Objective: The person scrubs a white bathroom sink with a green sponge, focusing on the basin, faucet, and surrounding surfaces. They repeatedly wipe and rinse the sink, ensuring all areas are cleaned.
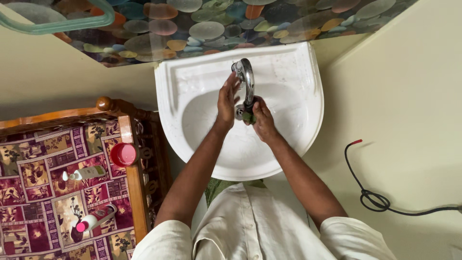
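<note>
A white wall-mounted sink (293,72) fills the middle of the view, with a curved chrome faucet (246,77) over its bowl. My left hand (226,101) reaches up beside the faucet, fingers straight and touching its neck near the top. My right hand (260,115) is closed around a dark green scrub pad (249,116) pressed against the faucet's spout end, just above the drain (239,112).
A wooden-framed seat with a patterned cushion (43,192) stands at the left, holding a red cap (123,154), a small white bottle (86,173) and a pink-capped bottle (94,220). A black cable (370,197) lies on the floor at right. Pebble-pattern tiles (207,24) run behind the sink.
</note>
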